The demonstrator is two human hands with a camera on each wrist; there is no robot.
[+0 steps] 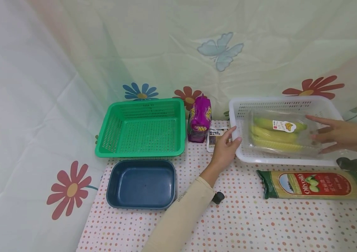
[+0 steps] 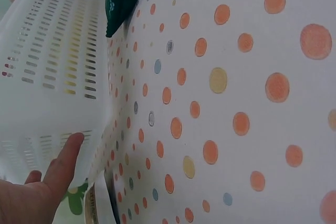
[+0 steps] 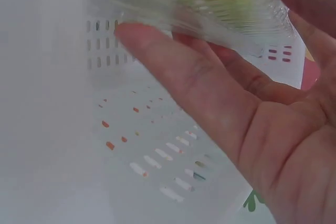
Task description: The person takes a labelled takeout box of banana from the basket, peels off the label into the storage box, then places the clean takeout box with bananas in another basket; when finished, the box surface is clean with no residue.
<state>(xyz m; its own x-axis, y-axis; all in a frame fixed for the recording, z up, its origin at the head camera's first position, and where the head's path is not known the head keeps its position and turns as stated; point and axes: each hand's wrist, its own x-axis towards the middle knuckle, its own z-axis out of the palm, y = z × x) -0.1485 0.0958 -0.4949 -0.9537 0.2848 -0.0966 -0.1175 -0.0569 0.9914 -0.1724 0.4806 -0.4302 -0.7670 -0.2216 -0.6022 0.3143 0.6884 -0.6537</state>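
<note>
A white slotted basket (image 1: 279,100) stands at the back right of the dotted tablecloth. Inside it lies a clear plastic box (image 1: 279,134) of yellow-green bananas with a banana sticker. My left hand (image 1: 234,135) rests against the basket's near left corner; in the left wrist view a straight finger (image 2: 65,156) lies on the basket's outer wall (image 2: 52,66). My right hand (image 1: 315,134) reaches in from the right, fingers spread and straight, touching the box's right end. The right wrist view shows the box (image 3: 210,3) lying on these fingers (image 3: 173,61).
A green basket (image 1: 143,127) and a dark blue tray (image 1: 142,183) sit on the left. Between the baskets stand a purple bag (image 1: 199,119) and a small labelled pack (image 1: 214,137). A green pasta packet (image 1: 314,184) lies in front of the white basket. A flowered sheet hangs behind.
</note>
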